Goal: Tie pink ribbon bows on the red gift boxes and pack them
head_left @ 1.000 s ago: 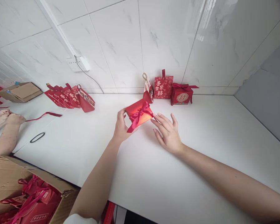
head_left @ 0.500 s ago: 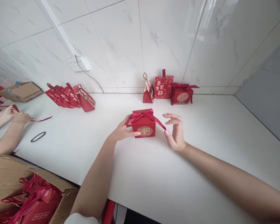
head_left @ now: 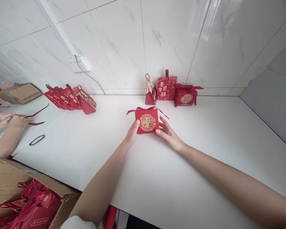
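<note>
A small red gift box point(head_left: 146, 121) with a gold round emblem and a red ribbon bow on top stands upright on the white table point(head_left: 157, 178). My left hand point(head_left: 132, 135) grips its left side, fingers against the box. My right hand point(head_left: 168, 135) holds its right side, thumb at the lower corner and fingers behind. The emblem faces me.
Three finished red boxes point(head_left: 168, 89) stand against the tiled wall behind. A row of flat red boxes point(head_left: 69, 98) lies at the back left. Another person's hands point(head_left: 10, 122) handle a red ribbon at the far left. An open carton point(head_left: 26, 200) of red boxes sits at lower left.
The box was tilted and turned in my left hand, then set upright with its emblem toward me; my right hand came in from the side and took hold of it.
</note>
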Demonstrator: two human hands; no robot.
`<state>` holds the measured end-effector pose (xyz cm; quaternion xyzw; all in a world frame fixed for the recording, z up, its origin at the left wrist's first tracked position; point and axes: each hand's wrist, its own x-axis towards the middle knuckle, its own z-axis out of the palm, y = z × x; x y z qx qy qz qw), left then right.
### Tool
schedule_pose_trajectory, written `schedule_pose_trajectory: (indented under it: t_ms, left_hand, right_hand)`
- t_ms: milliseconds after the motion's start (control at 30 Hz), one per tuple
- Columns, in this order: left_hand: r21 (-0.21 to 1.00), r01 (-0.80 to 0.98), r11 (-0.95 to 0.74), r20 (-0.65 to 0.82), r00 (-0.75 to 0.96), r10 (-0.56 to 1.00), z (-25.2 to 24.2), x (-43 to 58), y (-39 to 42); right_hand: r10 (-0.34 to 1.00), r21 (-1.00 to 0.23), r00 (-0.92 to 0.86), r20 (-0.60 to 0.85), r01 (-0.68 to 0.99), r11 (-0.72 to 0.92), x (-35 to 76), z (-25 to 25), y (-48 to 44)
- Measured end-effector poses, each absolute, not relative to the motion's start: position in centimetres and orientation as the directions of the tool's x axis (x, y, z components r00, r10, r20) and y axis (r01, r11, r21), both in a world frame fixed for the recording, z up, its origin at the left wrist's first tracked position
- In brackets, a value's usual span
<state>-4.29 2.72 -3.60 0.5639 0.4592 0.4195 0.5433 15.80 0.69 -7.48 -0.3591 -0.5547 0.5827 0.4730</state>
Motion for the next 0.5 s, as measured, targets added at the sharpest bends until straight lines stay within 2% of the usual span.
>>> schedule_pose_trajectory:
  t_ms: [233,333,400,500]
  left_hand:
    - [0.984,0.155,-0.085,0.039,0.273,0.961,-5.1,-4.5,3.3]
    - [0.987,0.133,-0.091,0.055,0.254,0.966,-5.2,-4.5,3.5]
    - [0.996,0.075,-0.052,0.035,0.213,0.977,-4.9,-4.7,3.8]
    - [0.999,0.024,0.031,-0.036,0.238,0.97,-3.8,-5.8,4.2]
  right_hand:
    - [0.922,-0.979,-0.361,0.137,-0.189,0.072,16.3,-7.2,1.3]
    - [0.894,-0.969,-0.393,0.217,-0.195,0.15,16.9,-7.1,1.5]
    - [0.853,-0.954,-0.427,0.3,-0.112,0.279,17.5,-7.0,1.6]
    - [0.792,-0.838,-0.466,0.394,0.173,0.518,18.4,-6.8,1.8]
